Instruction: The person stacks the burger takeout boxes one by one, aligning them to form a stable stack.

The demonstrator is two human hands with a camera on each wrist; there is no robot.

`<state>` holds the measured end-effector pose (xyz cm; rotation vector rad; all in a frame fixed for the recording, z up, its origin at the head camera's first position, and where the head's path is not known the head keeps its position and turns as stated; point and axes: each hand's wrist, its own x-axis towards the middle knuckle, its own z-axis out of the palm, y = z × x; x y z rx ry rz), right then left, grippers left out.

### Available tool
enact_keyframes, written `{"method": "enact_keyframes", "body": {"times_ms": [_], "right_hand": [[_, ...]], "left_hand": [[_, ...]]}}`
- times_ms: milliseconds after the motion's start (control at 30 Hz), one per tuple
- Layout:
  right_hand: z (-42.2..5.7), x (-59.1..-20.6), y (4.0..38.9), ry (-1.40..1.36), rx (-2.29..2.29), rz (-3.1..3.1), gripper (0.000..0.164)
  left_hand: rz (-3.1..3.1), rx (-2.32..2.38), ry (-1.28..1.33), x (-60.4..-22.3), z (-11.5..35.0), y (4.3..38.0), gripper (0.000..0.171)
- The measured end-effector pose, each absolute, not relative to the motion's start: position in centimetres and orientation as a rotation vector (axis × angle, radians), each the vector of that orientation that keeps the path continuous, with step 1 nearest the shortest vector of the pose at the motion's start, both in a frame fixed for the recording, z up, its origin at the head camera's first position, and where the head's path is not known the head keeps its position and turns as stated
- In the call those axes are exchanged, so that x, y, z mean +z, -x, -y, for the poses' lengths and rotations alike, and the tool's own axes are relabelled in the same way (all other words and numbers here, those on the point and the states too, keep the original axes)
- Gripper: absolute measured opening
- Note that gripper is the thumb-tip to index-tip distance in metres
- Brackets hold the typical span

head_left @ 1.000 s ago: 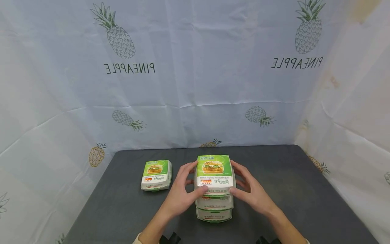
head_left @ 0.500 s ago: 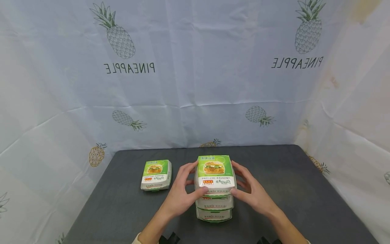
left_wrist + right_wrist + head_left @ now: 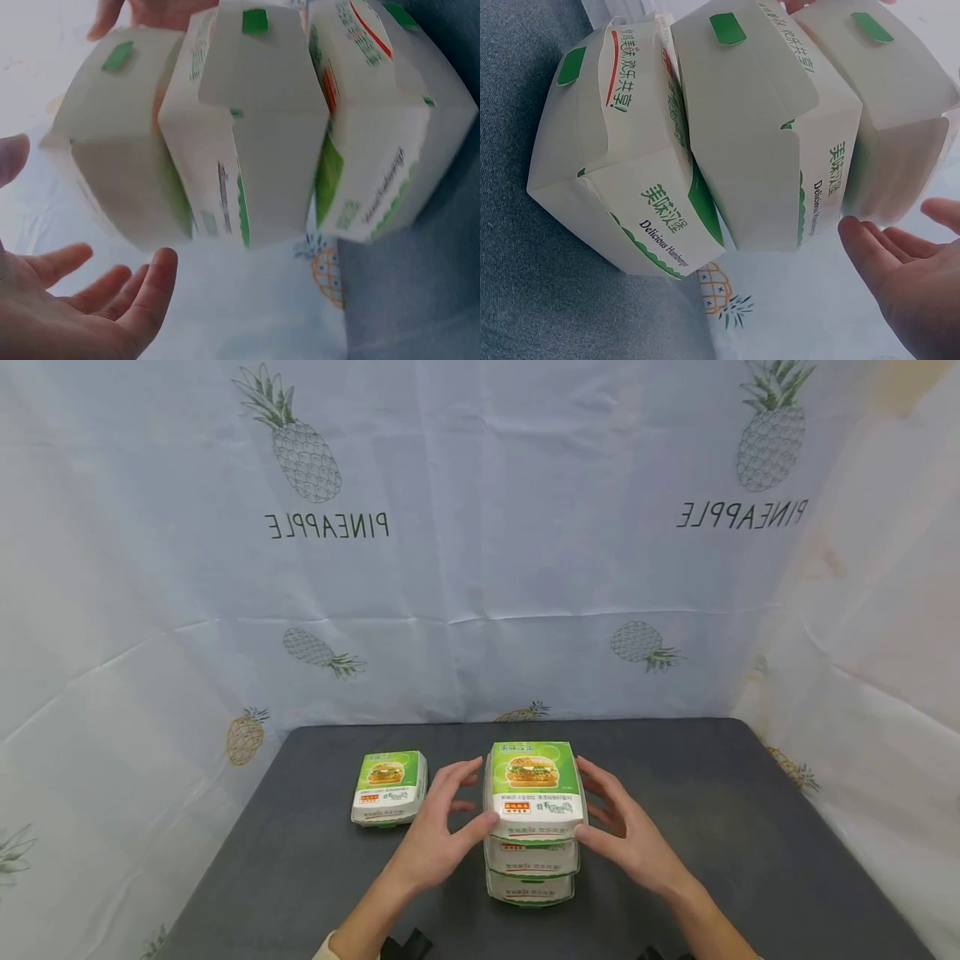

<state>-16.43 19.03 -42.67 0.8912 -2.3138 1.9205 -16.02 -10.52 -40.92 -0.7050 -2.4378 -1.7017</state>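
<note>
Three white-and-green hamburger boxes stand in a stack in the head view: a top box [image 3: 534, 789], a middle box [image 3: 529, 857] and a bottom box [image 3: 529, 888]. The top one's lid carries a burger picture. On the stack's left side is my left hand [image 3: 438, 827], its fingers spread and holding nothing. The left wrist view shows a gap between those fingers [image 3: 154, 289] and the top box. My right hand [image 3: 630, 835] lies along the right side, fingers relaxed, with fingertips [image 3: 849, 227] close by the top box in the right wrist view.
Another hamburger box [image 3: 388, 787] sits by itself to the left, farther back on the dark grey table [image 3: 675, 760]. A pale curtain [image 3: 480, 568] printed with pineapples hangs behind the table and along both sides.
Both hands held the top box's sides earlier; now the left has drawn away leftward and the right has loosened. The stack stays in place, and the head view has shifted slightly.
</note>
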Motion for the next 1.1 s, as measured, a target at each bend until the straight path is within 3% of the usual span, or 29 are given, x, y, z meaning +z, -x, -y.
{"method": "enact_keyframes", "body": {"times_ms": [433, 1100], "right_hand": [[-19.1, -42.6, 16.3, -0.864, 1.912, 2.314, 0.073], [-19.2, -42.7, 16.4, -0.854, 1.938, 2.316, 0.072]], "left_hand": [[2.421, -1.512, 0.53, -42.2, 13.7, 17.2, 0.037], [2.459, -0.988, 0.318, -44.4, 21.3, 20.1, 0.048]]}}
